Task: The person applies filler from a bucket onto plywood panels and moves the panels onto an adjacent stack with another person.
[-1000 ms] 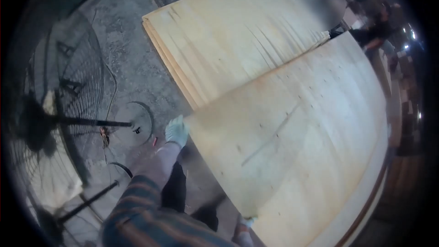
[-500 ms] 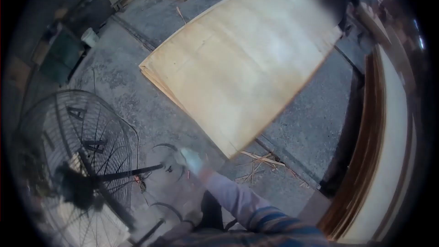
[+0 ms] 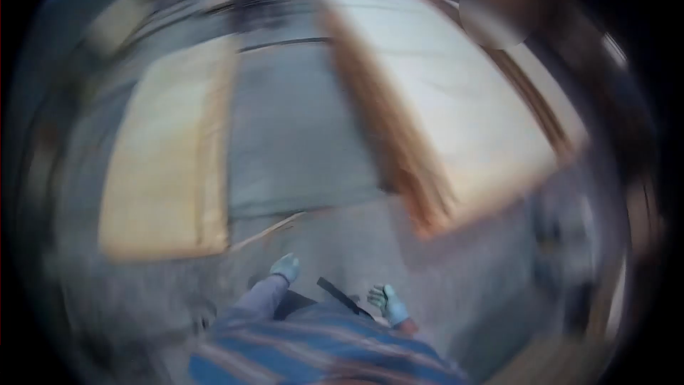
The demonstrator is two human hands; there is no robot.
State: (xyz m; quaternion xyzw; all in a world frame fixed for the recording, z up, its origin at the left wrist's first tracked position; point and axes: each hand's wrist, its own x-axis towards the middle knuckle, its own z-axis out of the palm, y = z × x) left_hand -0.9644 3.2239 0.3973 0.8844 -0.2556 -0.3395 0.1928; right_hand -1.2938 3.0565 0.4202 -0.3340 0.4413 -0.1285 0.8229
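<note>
My left hand (image 3: 285, 269), in a pale glove, hangs in front of my body, with its fingers too blurred to read. It is nearest the front end of the lower stack of pale wood sheets (image 3: 160, 164) on the left, apart from it. My right hand (image 3: 387, 303), also gloved, is held low to the right with its fingers spread and nothing in it. Ahead of it on the right stands a taller stack of pale sheets (image 3: 434, 78) with a brownish layered side. A dark strap or bar (image 3: 338, 294) lies across my front between the hands.
Grey concrete floor (image 3: 299, 128) runs between the two stacks. A thin wood strip (image 3: 271, 232) lies on the floor near the left stack's front corner. More sheets with dark edges (image 3: 531, 96) lie beyond the right stack. The surroundings are smeared by motion.
My view has swung away from the large wire fan, now out of sight. A gloved hand was stretched out near the fan; both hands are now close to my body. Two stacks now flank me.
</note>
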